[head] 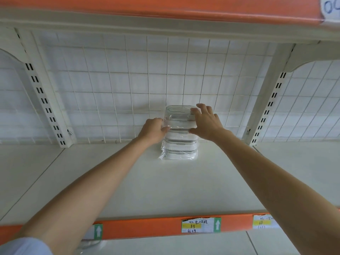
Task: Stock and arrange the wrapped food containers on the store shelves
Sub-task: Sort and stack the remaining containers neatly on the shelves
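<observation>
Containers first: a stack of wrapped food containers (pixel 179 133), clear plastic with white bodies and greyish lids, sits on the shelf (pixel 128 181) toward the back, just in front of the white wire grid panel (pixel 128 80). Looks like four or so piled up, all bundled in clear film that crinkles out at the bottom left corner. The stack stands upright, pretty much centred between the two slotted uprights.

Both arms are stretched out to it. The left hand (pixel 153 130) is on the left side of the stack about halfway up, fingers curled around the edge and thumb on the front, so it's gripping the wrap or the container there. The right hand (pixel 205 122) is on the upper right side, fingers spread and fairly straight, fingertips resting over the top container's corner and thumb pressed against the front face. More of a flat press than a grab.

Shelf surface is pale cream, with an orange price strip (pixel 147 227) along the front edge. A couple of paper price labels (pixel 197 225) with handwriting and yellow highlighter are stuck on it, plus green tags with white up arrows. Another orange strip runs along the shelf above. Bottom left there's a bit of light sleeve (pixel 24 246), and something in clear plastic on the lower shelf, too hidden to tell.
</observation>
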`<control>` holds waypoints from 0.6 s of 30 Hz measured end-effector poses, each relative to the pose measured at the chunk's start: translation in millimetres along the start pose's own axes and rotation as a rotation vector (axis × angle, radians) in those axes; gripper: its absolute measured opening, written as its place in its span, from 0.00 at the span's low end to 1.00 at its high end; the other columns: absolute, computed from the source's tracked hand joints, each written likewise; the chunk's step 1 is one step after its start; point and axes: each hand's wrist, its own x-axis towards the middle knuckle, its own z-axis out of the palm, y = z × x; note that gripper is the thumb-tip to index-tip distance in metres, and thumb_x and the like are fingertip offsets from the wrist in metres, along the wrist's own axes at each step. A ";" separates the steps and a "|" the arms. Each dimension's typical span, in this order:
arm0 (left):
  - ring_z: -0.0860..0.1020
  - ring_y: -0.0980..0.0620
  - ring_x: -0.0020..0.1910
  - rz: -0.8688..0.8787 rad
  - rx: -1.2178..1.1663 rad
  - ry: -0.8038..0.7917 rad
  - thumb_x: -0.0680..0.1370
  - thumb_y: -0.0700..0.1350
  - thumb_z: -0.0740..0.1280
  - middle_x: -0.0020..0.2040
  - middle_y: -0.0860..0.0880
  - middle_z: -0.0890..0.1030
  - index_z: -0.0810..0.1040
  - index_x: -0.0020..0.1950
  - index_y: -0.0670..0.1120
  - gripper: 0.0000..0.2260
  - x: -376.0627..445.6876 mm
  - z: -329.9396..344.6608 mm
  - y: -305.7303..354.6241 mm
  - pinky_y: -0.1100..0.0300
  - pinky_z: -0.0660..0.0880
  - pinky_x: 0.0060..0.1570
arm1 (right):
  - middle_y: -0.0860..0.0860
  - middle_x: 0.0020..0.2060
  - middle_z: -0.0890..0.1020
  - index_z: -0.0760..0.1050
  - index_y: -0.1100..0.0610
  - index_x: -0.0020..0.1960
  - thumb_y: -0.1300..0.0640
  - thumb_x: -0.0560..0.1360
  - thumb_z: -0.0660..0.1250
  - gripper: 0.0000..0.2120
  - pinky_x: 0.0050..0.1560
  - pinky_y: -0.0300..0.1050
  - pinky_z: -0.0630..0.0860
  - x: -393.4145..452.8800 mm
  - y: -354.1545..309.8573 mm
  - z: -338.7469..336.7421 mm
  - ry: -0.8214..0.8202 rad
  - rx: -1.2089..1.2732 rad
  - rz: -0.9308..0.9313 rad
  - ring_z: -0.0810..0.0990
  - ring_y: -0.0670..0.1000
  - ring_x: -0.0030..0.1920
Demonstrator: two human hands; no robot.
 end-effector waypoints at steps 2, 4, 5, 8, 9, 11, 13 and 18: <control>0.76 0.40 0.56 0.012 0.104 0.010 0.79 0.48 0.64 0.54 0.38 0.79 0.75 0.60 0.37 0.17 -11.1 -6.0 -1.0 0.50 0.74 0.54 | 0.52 0.71 0.60 0.59 0.56 0.73 0.50 0.74 0.67 0.32 0.66 0.52 0.61 -6.7 -10.4 -5.3 0.084 -0.084 -0.094 0.59 0.55 0.70; 0.76 0.40 0.58 0.014 0.192 0.028 0.78 0.47 0.63 0.56 0.40 0.79 0.73 0.64 0.40 0.17 -26.2 -14.0 -4.0 0.51 0.74 0.56 | 0.51 0.69 0.65 0.62 0.56 0.71 0.51 0.75 0.65 0.27 0.64 0.49 0.61 -16.1 -22.8 -6.5 0.151 -0.113 -0.192 0.61 0.54 0.68; 0.76 0.41 0.57 0.024 0.230 0.044 0.78 0.46 0.63 0.56 0.41 0.79 0.73 0.64 0.41 0.16 -35.9 -17.6 -6.8 0.51 0.74 0.55 | 0.51 0.67 0.66 0.64 0.56 0.70 0.51 0.75 0.64 0.25 0.63 0.48 0.61 -21.3 -29.6 -4.3 0.168 -0.112 -0.244 0.62 0.54 0.67; 0.78 0.41 0.51 0.063 0.325 0.072 0.76 0.43 0.62 0.51 0.45 0.81 0.76 0.54 0.43 0.09 -73.4 -24.1 -20.9 0.53 0.75 0.48 | 0.51 0.63 0.70 0.67 0.56 0.68 0.50 0.75 0.64 0.23 0.61 0.47 0.62 -38.6 -53.3 12.2 0.145 -0.055 -0.358 0.64 0.54 0.65; 0.78 0.42 0.49 0.067 0.361 0.063 0.76 0.43 0.61 0.49 0.45 0.81 0.76 0.52 0.43 0.08 -87.2 -25.7 -25.5 0.54 0.75 0.46 | 0.51 0.62 0.71 0.67 0.56 0.67 0.50 0.75 0.64 0.23 0.61 0.47 0.63 -44.8 -61.0 19.2 0.120 -0.028 -0.378 0.65 0.54 0.64; 0.78 0.43 0.49 0.059 0.446 0.015 0.77 0.45 0.61 0.50 0.46 0.80 0.76 0.51 0.43 0.08 -113.3 -32.1 -35.9 0.55 0.74 0.46 | 0.51 0.61 0.71 0.67 0.56 0.66 0.49 0.75 0.63 0.22 0.61 0.47 0.64 -57.6 -77.0 32.7 0.055 0.020 -0.411 0.66 0.53 0.64; 0.78 0.43 0.49 0.046 0.506 -0.035 0.77 0.45 0.61 0.51 0.47 0.79 0.76 0.51 0.44 0.08 -135.4 -41.4 -49.2 0.55 0.73 0.46 | 0.51 0.61 0.71 0.67 0.55 0.67 0.50 0.76 0.63 0.21 0.61 0.46 0.64 -70.9 -91.2 42.1 -0.011 0.045 -0.450 0.66 0.53 0.64; 0.77 0.46 0.49 0.004 0.556 -0.046 0.78 0.45 0.61 0.53 0.47 0.78 0.77 0.53 0.44 0.09 -179.3 -65.1 -77.6 0.57 0.71 0.43 | 0.50 0.64 0.70 0.67 0.54 0.68 0.51 0.77 0.62 0.20 0.61 0.46 0.64 -96.6 -121.5 42.5 -0.092 0.045 -0.539 0.65 0.51 0.66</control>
